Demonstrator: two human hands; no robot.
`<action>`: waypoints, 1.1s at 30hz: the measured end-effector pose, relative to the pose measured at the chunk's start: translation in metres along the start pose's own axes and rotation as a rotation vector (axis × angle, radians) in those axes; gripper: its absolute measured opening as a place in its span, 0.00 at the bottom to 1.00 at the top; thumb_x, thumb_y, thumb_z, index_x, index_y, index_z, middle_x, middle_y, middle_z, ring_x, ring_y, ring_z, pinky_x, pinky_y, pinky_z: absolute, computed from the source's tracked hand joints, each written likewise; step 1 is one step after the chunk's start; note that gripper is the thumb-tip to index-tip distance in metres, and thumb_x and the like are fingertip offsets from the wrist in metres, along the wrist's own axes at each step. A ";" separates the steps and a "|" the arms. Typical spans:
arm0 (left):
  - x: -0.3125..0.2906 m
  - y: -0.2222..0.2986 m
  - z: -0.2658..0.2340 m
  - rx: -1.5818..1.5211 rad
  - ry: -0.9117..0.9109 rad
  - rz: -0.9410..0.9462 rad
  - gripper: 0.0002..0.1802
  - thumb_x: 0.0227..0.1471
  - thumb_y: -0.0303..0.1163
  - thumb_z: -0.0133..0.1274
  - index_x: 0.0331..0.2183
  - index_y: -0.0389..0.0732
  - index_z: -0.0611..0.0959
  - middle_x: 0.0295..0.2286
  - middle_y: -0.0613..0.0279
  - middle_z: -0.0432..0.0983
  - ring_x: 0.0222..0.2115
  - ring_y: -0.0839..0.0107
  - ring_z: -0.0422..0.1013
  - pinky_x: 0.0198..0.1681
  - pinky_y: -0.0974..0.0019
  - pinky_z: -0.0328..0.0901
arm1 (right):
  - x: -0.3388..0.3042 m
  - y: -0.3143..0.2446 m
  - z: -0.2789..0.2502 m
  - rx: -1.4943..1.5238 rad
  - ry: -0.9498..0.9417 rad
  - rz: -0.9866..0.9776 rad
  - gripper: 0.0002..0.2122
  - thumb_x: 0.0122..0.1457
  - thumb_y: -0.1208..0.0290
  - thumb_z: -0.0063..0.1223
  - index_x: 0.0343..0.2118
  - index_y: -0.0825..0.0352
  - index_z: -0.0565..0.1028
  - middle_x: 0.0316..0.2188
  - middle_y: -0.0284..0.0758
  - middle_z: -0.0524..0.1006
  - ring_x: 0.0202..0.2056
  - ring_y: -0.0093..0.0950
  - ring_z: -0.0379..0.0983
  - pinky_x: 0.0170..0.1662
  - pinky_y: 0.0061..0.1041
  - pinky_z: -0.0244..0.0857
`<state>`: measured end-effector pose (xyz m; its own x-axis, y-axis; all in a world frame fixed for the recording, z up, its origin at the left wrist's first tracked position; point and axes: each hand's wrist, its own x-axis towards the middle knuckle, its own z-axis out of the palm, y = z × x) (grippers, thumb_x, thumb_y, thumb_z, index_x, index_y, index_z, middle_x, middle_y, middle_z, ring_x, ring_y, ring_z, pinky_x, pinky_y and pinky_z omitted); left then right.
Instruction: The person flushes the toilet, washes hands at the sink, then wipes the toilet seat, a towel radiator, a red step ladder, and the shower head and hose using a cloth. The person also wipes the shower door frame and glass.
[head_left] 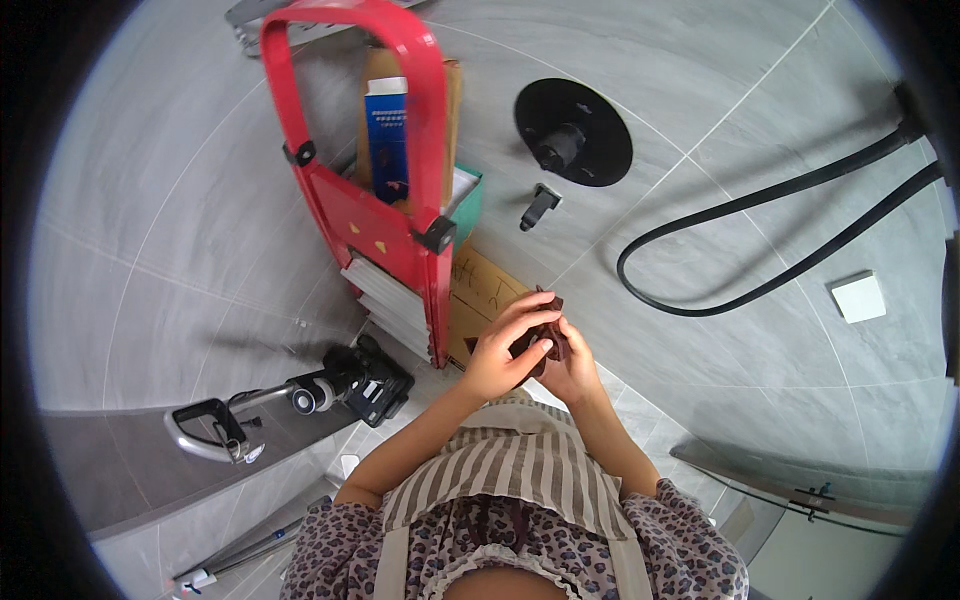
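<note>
At the middle of the head view, in front of the striped apron (520, 450), clasps a dark maroon bundle (555, 343) between left hand (498, 352) and right hand (573, 368). Curls round from the left with the left hand, fingers bent over the far side and thumb pressed toward the near face; closes in from the right with the right hand, cupped around the opposite side. Cannot tell the firmness of the squeeze, nor the place of every fingertip. Could slip out and drop near the cardboard box (485, 283), most likely from slackening one palm before the other, or from uneven pressure on loose folds. Might also bump the red step ladder (436, 130), near on the left, by swinging the left elbow wide. Shows mostly in narrow glimpses between fingers: deep reddish brown, nearly black in the creases, with crumpled, layered edges and a small corner poking up by the left fingertips. Looks soft and pliable, judging by the irregular outline; cannot tell cloth from leather or thin plastic, nor make out the full shape, with so much covered.
</note>
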<state>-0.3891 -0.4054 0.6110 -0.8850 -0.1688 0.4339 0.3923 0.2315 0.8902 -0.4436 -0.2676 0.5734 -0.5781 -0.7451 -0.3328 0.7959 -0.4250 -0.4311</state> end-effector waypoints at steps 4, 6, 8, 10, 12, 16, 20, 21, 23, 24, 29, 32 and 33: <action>0.026 -0.019 0.007 0.055 0.016 -0.148 0.15 0.49 0.23 0.52 0.41 0.35 0.77 0.48 0.56 0.68 0.49 0.64 0.66 0.51 0.66 0.60 | 0.016 -0.021 -0.053 0.078 0.244 0.150 0.19 0.53 0.65 0.48 0.48 0.64 0.68 0.46 0.38 0.71 0.47 0.36 0.68 0.51 0.38 0.62; 0.043 -0.031 0.002 0.206 0.038 -0.142 0.16 0.49 0.26 0.53 0.43 0.36 0.77 0.48 0.56 0.68 0.50 0.63 0.65 0.51 0.65 0.60 | 0.018 -0.034 -0.067 0.074 0.114 0.036 0.23 0.48 0.74 0.49 0.50 0.70 0.64 0.46 0.43 0.70 0.48 0.39 0.68 0.53 0.39 0.61; 0.060 -0.031 -0.004 0.277 -0.051 -0.157 0.25 0.47 0.27 0.57 0.49 0.38 0.72 0.50 0.56 0.66 0.51 0.65 0.63 0.52 0.65 0.59 | 0.015 -0.065 -0.037 -0.034 0.057 -0.122 0.26 0.46 0.78 0.50 0.52 0.70 0.61 0.47 0.44 0.69 0.49 0.40 0.67 0.53 0.40 0.60; 0.067 -0.041 0.008 -0.098 -0.100 -0.254 0.31 0.44 0.29 0.59 0.52 0.40 0.68 0.50 0.57 0.66 0.51 0.67 0.63 0.52 0.65 0.59 | 0.020 -0.094 -0.018 -0.167 -0.072 -0.163 0.27 0.45 0.82 0.51 0.52 0.70 0.60 0.47 0.43 0.69 0.49 0.38 0.66 0.53 0.38 0.61; 0.075 -0.046 0.019 -0.306 -0.136 -0.329 0.36 0.43 0.29 0.61 0.54 0.41 0.65 0.49 0.59 0.66 0.50 0.70 0.62 0.52 0.66 0.59 | 0.028 -0.115 -0.026 -0.528 -0.183 -0.219 0.21 0.46 0.80 0.59 0.43 0.67 0.65 0.39 0.35 0.72 0.41 0.29 0.70 0.44 0.26 0.64; 0.083 -0.063 0.027 -0.325 -0.046 -0.513 0.29 0.42 0.28 0.61 0.49 0.39 0.71 0.42 0.63 0.71 0.43 0.75 0.66 0.46 0.71 0.62 | 0.037 -0.154 0.026 -1.364 -0.169 -0.670 0.14 0.45 0.74 0.66 0.30 0.66 0.68 0.34 0.32 0.73 0.34 0.20 0.69 0.38 0.20 0.64; 0.098 -0.053 0.009 -0.131 0.092 -0.577 0.13 0.47 0.28 0.58 0.37 0.37 0.79 0.31 0.66 0.76 0.33 0.78 0.70 0.38 0.73 0.64 | 0.044 -0.164 0.029 -0.967 -0.024 -0.608 0.11 0.51 0.75 0.61 0.28 0.66 0.66 0.27 0.27 0.70 0.31 0.14 0.66 0.33 0.16 0.60; 0.102 -0.052 0.005 -0.123 0.129 -0.499 0.12 0.48 0.29 0.57 0.37 0.37 0.80 0.31 0.66 0.76 0.33 0.78 0.70 0.38 0.73 0.64 | 0.047 -0.164 0.022 -0.908 0.022 -0.594 0.10 0.52 0.75 0.59 0.28 0.65 0.65 0.25 0.25 0.68 0.29 0.13 0.63 0.31 0.14 0.57; 0.113 -0.047 -0.002 -0.107 0.155 -0.414 0.11 0.49 0.29 0.55 0.37 0.37 0.81 0.33 0.65 0.76 0.34 0.76 0.70 0.40 0.72 0.63 | 0.050 -0.162 0.022 -0.697 0.105 -0.560 0.08 0.56 0.75 0.54 0.27 0.62 0.65 0.21 0.22 0.65 0.25 0.11 0.57 0.28 0.11 0.51; 0.119 -0.043 -0.005 -0.096 0.148 -0.407 0.11 0.50 0.28 0.55 0.37 0.36 0.81 0.34 0.65 0.76 0.36 0.75 0.70 0.42 0.71 0.63 | 0.052 -0.163 0.016 -0.518 0.059 -0.505 0.05 0.57 0.77 0.51 0.30 0.62 0.66 0.24 0.22 0.66 0.25 0.11 0.60 0.29 0.11 0.53; 0.147 -0.017 -0.019 0.141 0.000 -0.115 0.09 0.52 0.27 0.51 0.36 0.37 0.81 0.33 0.61 0.77 0.35 0.72 0.71 0.41 0.71 0.63 | 0.044 -0.154 0.023 -0.412 0.053 -0.332 0.19 0.52 0.84 0.46 0.48 0.66 0.66 0.43 0.35 0.71 0.42 0.23 0.69 0.44 0.20 0.64; 0.154 -0.012 -0.019 -0.027 -0.105 -0.136 0.07 0.52 0.26 0.51 0.34 0.36 0.81 0.33 0.61 0.76 0.35 0.71 0.71 0.40 0.72 0.63 | 0.045 -0.132 0.030 -0.748 0.002 -0.284 0.30 0.50 0.79 0.54 0.59 0.67 0.58 0.50 0.37 0.68 0.49 0.25 0.65 0.50 0.23 0.61; 0.153 -0.011 -0.017 -0.012 -0.124 -0.093 0.06 0.51 0.24 0.51 0.33 0.36 0.81 0.32 0.60 0.77 0.34 0.70 0.72 0.39 0.71 0.64 | 0.051 -0.118 0.025 -0.839 0.051 -0.353 0.29 0.50 0.79 0.55 0.57 0.67 0.60 0.48 0.37 0.69 0.48 0.24 0.66 0.49 0.23 0.61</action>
<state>-0.5246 -0.4504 0.6704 -0.9416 -0.0688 0.3297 0.3095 0.2092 0.9276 -0.5622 -0.2685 0.6284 -0.7863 -0.6107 -0.0932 0.1902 -0.0958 -0.9771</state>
